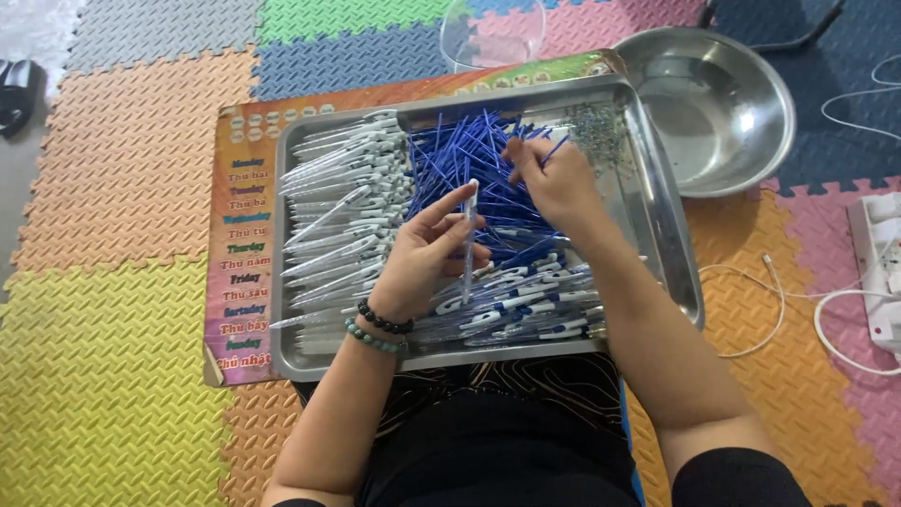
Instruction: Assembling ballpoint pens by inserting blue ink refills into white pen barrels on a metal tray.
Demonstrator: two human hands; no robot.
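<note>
A steel tray (668, 246) lies in front of me. It holds clear empty pen barrels (343, 211) on the left, a heap of blue refills (465, 155) in the middle, and assembled pens (521, 305) at the near side. My left hand (427, 253) holds a clear pen barrel (468, 239) upright over the tray. Over the heap of refills, my right hand (554, 178) pinches a blue refill (556, 148). A small pile of tiny springs (593, 127) sits in the tray's far right corner.
An empty steel bowl (718, 108) stands to the tray's right. A clear container (493, 33) is behind the tray. A printed sheet (242, 244) lies under the tray. White cables (798, 310) and a power strip (880, 268) lie on the coloured foam mats at right.
</note>
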